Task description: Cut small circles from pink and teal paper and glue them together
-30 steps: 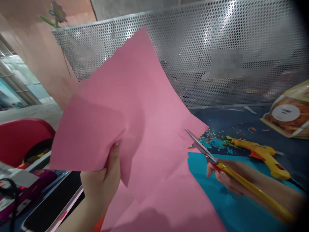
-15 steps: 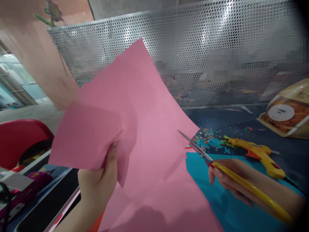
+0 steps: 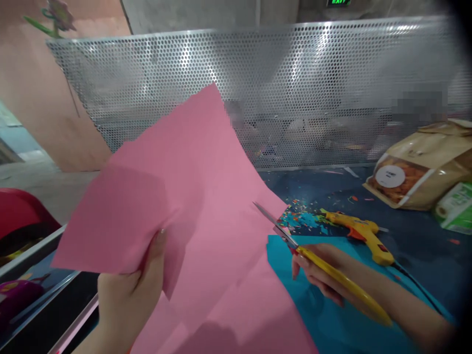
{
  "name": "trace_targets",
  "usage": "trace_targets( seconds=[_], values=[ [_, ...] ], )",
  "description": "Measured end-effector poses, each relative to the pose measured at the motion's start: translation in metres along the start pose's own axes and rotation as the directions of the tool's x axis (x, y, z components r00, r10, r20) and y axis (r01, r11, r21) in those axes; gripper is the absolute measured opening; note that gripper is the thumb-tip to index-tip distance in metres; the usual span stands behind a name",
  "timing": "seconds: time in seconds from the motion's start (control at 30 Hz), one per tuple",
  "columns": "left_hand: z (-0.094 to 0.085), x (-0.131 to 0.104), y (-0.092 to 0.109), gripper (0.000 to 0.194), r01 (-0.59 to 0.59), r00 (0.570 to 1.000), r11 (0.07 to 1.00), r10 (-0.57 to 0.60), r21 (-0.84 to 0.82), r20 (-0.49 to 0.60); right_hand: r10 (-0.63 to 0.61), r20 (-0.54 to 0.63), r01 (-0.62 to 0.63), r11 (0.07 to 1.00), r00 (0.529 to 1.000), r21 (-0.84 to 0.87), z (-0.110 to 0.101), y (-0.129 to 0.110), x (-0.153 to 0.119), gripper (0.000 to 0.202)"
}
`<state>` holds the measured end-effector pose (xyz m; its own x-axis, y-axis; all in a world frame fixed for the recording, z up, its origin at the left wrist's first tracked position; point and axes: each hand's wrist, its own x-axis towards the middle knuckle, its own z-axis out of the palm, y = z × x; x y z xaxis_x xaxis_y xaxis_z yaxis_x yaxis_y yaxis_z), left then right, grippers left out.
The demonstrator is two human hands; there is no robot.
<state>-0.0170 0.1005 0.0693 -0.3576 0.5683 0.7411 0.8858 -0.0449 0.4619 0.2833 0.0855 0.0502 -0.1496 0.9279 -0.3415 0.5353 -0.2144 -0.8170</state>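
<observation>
A large pink sheet of paper (image 3: 206,187) stands raised in front of me, its lower part spread toward the table's near edge. My left hand (image 3: 134,280) pinches its left side, thumb on the near face and the other fingers hidden behind. In my right hand (image 3: 320,273) are scissors with yellow handles (image 3: 342,285). Their blades point up and left, at the sheet's right edge, with the tip in front of the pink surface. Whether the blades are parted around the paper I cannot tell. Beneath the right hand lies a blue sheet (image 3: 291,307).
A yellow glue gun (image 3: 363,233) with a cord lies right of small paper scraps (image 3: 302,216). Behind stand a paper bag of orange food (image 3: 409,167) and a green-and-white carton (image 3: 457,209). A perforated metal panel (image 3: 280,88) borders the table; a red chair (image 3: 25,211) is left.
The view has turned slightly right, so most things sit further left in the picture. Both hands keep their hold on the pink paper and the scissors. The carton has come into view.
</observation>
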Motion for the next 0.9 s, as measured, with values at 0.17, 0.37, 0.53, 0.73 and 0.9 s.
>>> trace_targets(
  seconds=[0.17,0.37,0.53,0.73,0.9],
  values=[
    [0.003,0.004,-0.004,0.037,-0.017,1.000,1.000,0.017,-0.007,0.013,-0.003,0.021,0.002,0.999,1.000,0.043,-0.002,-0.007,-0.008,0.043],
    [0.002,0.007,-0.004,0.038,-0.010,0.994,1.000,0.012,-0.016,0.110,-0.056,-0.017,0.057,0.995,0.998,0.079,0.003,-0.001,-0.002,0.035],
    [0.005,0.006,-0.010,0.034,-0.159,0.987,0.986,0.160,-0.051,0.026,-0.049,-0.001,0.049,0.996,0.999,0.080,0.003,0.000,0.000,0.035],
    [0.005,0.008,-0.007,0.033,-0.228,0.969,0.970,0.235,-0.082,0.081,-0.026,-0.044,0.027,0.999,0.999,0.022,0.005,0.003,0.001,0.047],
    [0.000,0.011,-0.001,0.040,-0.144,0.978,0.986,0.154,-0.082,0.139,-0.001,-0.137,-0.002,1.000,0.991,-0.022,0.015,0.008,0.005,0.046]
  ],
)
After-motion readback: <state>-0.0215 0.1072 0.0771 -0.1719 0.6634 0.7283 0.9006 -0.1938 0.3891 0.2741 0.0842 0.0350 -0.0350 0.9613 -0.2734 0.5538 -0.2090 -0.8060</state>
